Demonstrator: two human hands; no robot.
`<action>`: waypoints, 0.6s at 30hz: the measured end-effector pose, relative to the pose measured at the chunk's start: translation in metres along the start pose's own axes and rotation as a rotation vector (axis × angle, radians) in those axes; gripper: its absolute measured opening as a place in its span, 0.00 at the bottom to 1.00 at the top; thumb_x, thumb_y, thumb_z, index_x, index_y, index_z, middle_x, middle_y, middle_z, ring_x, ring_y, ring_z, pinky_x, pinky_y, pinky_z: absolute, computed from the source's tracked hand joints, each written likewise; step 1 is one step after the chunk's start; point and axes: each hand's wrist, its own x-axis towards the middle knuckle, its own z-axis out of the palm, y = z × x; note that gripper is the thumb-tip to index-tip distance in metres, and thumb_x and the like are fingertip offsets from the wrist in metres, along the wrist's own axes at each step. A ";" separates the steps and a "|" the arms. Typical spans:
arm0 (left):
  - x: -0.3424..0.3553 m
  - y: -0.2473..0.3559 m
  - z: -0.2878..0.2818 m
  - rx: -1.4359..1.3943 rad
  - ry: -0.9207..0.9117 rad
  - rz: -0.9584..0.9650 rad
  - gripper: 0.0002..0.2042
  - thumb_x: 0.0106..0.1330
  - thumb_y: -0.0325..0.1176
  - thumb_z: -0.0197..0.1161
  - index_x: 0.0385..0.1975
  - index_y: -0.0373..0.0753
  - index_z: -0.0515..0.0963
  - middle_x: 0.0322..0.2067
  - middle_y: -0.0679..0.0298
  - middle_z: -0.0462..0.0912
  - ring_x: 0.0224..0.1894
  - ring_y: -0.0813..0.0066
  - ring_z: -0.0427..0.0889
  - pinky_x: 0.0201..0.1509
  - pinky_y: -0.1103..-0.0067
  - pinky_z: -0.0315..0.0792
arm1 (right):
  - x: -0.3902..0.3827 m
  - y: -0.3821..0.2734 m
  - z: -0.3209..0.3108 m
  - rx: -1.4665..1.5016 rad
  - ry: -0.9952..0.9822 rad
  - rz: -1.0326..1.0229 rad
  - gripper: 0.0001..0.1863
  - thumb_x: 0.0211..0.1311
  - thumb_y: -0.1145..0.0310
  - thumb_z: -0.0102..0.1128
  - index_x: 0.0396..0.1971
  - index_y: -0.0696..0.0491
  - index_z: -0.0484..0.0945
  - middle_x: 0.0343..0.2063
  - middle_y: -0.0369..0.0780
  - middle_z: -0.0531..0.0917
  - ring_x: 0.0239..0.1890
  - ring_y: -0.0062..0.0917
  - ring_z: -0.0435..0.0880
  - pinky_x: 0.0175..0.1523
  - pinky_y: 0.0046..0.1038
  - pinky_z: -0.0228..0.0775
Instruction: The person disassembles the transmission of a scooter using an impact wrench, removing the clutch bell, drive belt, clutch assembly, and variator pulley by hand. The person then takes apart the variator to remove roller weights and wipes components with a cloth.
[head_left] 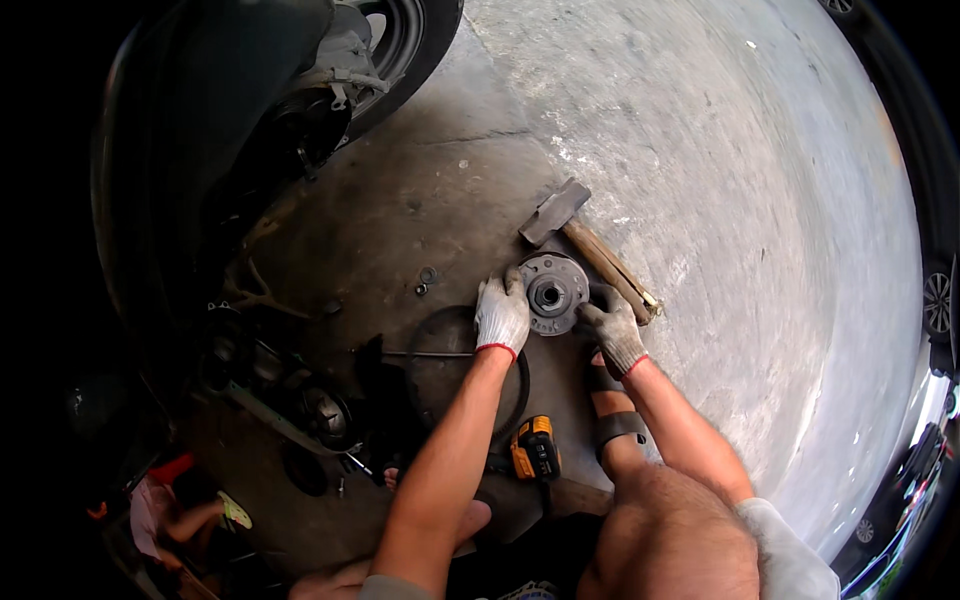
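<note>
A round grey metal clutch assembly (pixel 548 318), with a hub and nut at its centre, is between my two gloved hands near the floor. My left hand (pixel 502 316) is closed on its left rim, wearing a white knit glove with a red cuff. On the opposite rim is my right hand (pixel 614 326), in a dirtier grey glove, its fingers curled and partly hidden. Just beyond the clutch lies a sledgehammer, its steel head (pixel 556 213) to the upper left and its worn wooden handle (pixel 604 262) running past my right hand.
A black belt loop (pixel 527 385) and a thin metal rod (pixel 430 354) lie by my left forearm. A yellow-and-black battery tool (pixel 537 447) sits near my feet. Small rings (pixel 427 276) are on the floor. Leftward are a scooter wheel (pixel 405 60), engine parts (pixel 325 412) and another person (pixel 165 515).
</note>
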 end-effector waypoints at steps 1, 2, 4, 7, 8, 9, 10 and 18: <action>0.003 -0.003 -0.001 0.010 0.002 0.003 0.26 0.77 0.48 0.44 0.50 0.27 0.76 0.51 0.33 0.75 0.55 0.36 0.73 0.60 0.60 0.68 | -0.001 -0.001 0.003 0.011 -0.003 0.001 0.24 0.58 0.70 0.65 0.53 0.65 0.74 0.40 0.46 0.85 0.36 0.25 0.85 0.41 0.27 0.79; 0.005 -0.006 -0.004 -0.084 -0.021 -0.058 0.27 0.77 0.49 0.44 0.51 0.27 0.76 0.50 0.36 0.78 0.54 0.41 0.76 0.59 0.62 0.70 | -0.009 -0.010 0.008 0.014 -0.009 -0.031 0.23 0.59 0.70 0.65 0.52 0.64 0.74 0.38 0.45 0.85 0.37 0.25 0.85 0.42 0.27 0.79; 0.003 -0.013 -0.013 -0.418 -0.089 -0.271 0.28 0.77 0.50 0.43 0.53 0.27 0.76 0.48 0.43 0.82 0.50 0.53 0.81 0.55 0.67 0.73 | -0.030 -0.045 0.014 0.017 -0.046 -0.025 0.21 0.60 0.67 0.64 0.49 0.64 0.77 0.35 0.47 0.85 0.38 0.28 0.85 0.46 0.29 0.78; 0.000 -0.010 -0.013 -0.745 -0.204 -0.427 0.28 0.78 0.50 0.41 0.55 0.29 0.76 0.47 0.56 0.84 0.47 0.70 0.83 0.53 0.73 0.75 | -0.033 -0.075 0.006 -0.173 -0.060 -0.247 0.18 0.61 0.67 0.62 0.46 0.63 0.79 0.35 0.50 0.85 0.39 0.34 0.86 0.47 0.32 0.77; -0.001 -0.014 -0.012 -0.850 -0.230 -0.466 0.26 0.78 0.49 0.41 0.55 0.33 0.77 0.49 0.57 0.84 0.48 0.69 0.83 0.54 0.73 0.75 | -0.033 -0.084 0.008 -0.260 -0.060 -0.313 0.15 0.61 0.68 0.59 0.43 0.62 0.80 0.36 0.53 0.84 0.40 0.39 0.86 0.47 0.34 0.76; -0.002 -0.018 -0.011 -0.955 -0.256 -0.505 0.25 0.77 0.49 0.42 0.56 0.37 0.78 0.50 0.59 0.83 0.50 0.67 0.82 0.56 0.73 0.74 | -0.031 -0.091 0.009 -0.255 -0.062 -0.316 0.15 0.61 0.68 0.59 0.43 0.62 0.80 0.36 0.53 0.84 0.40 0.39 0.86 0.47 0.34 0.76; -0.008 -0.009 -0.011 -1.031 -0.275 -0.536 0.23 0.77 0.47 0.41 0.55 0.40 0.78 0.49 0.62 0.84 0.49 0.68 0.83 0.54 0.73 0.76 | -0.029 -0.097 0.005 -0.298 -0.091 -0.331 0.14 0.62 0.68 0.58 0.43 0.62 0.81 0.35 0.53 0.85 0.39 0.40 0.86 0.46 0.35 0.77; -0.028 -0.015 -0.015 -1.093 -0.347 -0.611 0.24 0.76 0.51 0.41 0.57 0.44 0.77 0.49 0.63 0.83 0.50 0.68 0.82 0.55 0.70 0.75 | -0.048 -0.138 0.012 -0.416 -0.177 -0.212 0.14 0.62 0.69 0.55 0.42 0.61 0.82 0.32 0.52 0.85 0.37 0.41 0.86 0.43 0.37 0.77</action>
